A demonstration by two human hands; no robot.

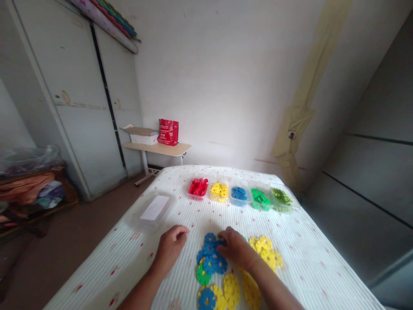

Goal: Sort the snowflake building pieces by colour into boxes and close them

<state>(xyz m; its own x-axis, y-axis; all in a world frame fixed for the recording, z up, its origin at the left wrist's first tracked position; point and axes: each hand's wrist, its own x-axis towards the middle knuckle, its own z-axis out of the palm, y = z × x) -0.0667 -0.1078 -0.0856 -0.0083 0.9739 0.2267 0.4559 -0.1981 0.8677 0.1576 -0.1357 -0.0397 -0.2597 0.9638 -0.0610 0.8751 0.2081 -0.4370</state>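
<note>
Blue snowflake discs, round plastic pieces with slotted edges, lie joined or overlapping on the table in front of me. My right hand reaches over their right side, thumb and fingers closing round a blue disc at the edge. Left of the pile, my left hand hovers with curled fingers and the thumb near the index; nothing shows in it. A green disc sits below the blue ones. Yellow discs spread nearer to me, and more yellow discs lie right of my right hand, partly hidden by its forearm.
Along the far side stand clear tubs of red pieces, yellow pieces, blue pieces, green pieces and small light-green pieces. A clear lid with a white label lies left. Behind is a side table.
</note>
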